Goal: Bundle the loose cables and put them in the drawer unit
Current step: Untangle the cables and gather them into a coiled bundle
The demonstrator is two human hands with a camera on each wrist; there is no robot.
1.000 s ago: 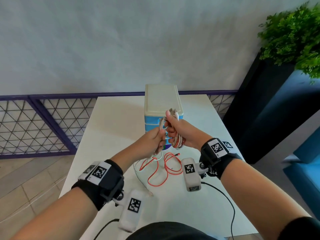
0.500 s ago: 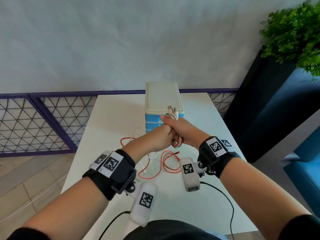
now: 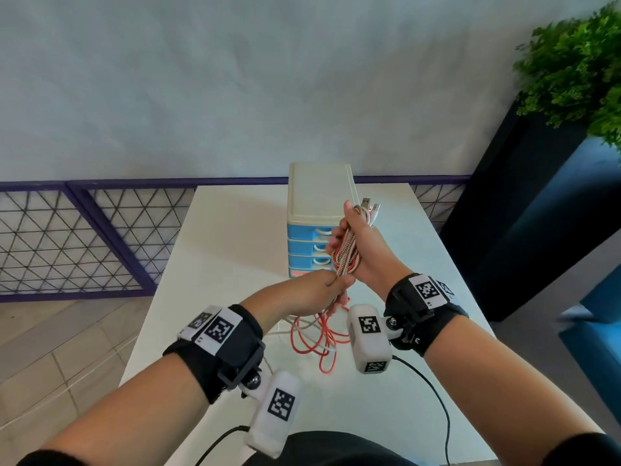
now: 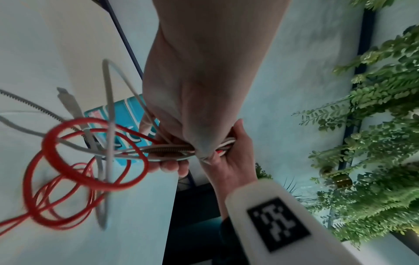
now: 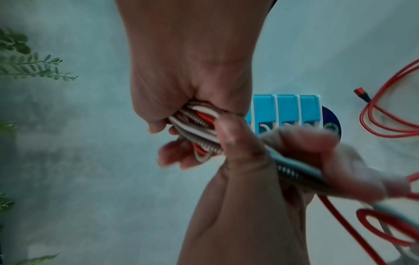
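My right hand (image 3: pixel 361 245) grips a coiled bundle of red, white and braided cables (image 3: pixel 346 253) upright in front of the drawer unit (image 3: pixel 318 196). USB plugs (image 3: pixel 369 206) stick out above its fist. Just below it, my left hand (image 3: pixel 327 288) holds the trailing strands. From there, loose red and white cable (image 3: pixel 316 341) hangs down in loops onto the table (image 3: pixel 228 237). The right wrist view shows the bundle (image 5: pixel 199 129) in my right hand (image 5: pixel 179 107) and the strands running through my left hand (image 5: pixel 297 161). All the blue drawers (image 3: pixel 304 247) look closed.
The drawer unit stands at the middle back of the white table. A purple mesh railing (image 3: pixel 84 237) runs behind and to the left. A dark planter (image 3: pixel 524 203) with a green plant (image 3: pixel 578 68) stands right of the table, beside a blue seat (image 3: pixel 598 334).
My left hand has come round the bundle and dropped below my right fist, drawing the trailing cable with it. The loose loops on the table have gathered closer under my hands.
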